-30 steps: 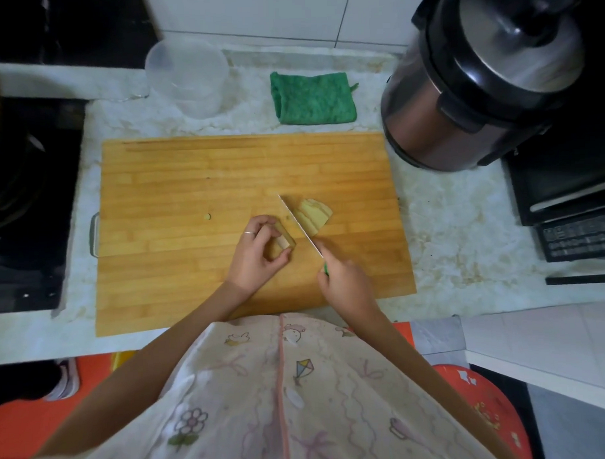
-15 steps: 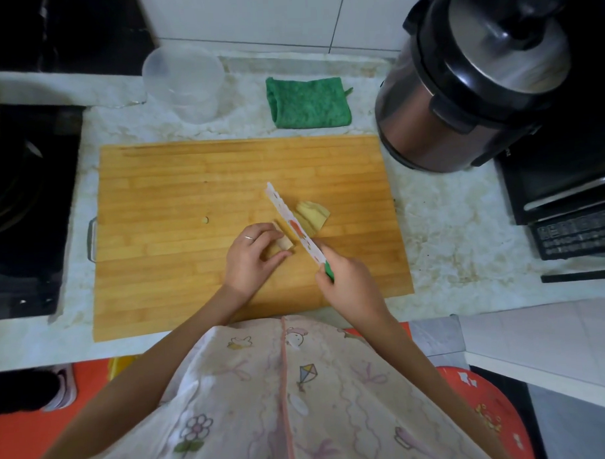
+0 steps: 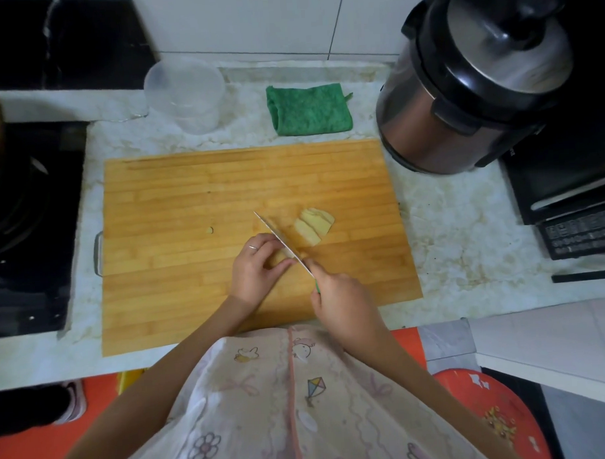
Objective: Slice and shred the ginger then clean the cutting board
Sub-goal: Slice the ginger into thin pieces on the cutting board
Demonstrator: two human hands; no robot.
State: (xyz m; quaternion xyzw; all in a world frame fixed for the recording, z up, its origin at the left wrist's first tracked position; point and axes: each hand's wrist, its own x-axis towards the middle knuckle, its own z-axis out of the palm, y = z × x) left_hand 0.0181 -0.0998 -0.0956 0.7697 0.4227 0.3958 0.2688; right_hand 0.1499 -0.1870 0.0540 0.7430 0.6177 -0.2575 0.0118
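Observation:
A wooden cutting board lies on the marble counter. My left hand pinches a small piece of ginger on the board, fingers curled over it. My right hand grips the green handle of a knife; the blade stands edge-down against the right side of the ginger piece. Several pale ginger slices lie fanned just right of the blade. One tiny round bit sits alone on the board to the left.
A folded green cloth and a clear plastic tub sit behind the board. A pressure cooker stands at the back right, a black appliance at the right, a black stove at the left.
The knife tilted up and showed its flat side half a second ago; now it stands edge-down again at the ginger in my left hand. My left hand stayed on the piece.

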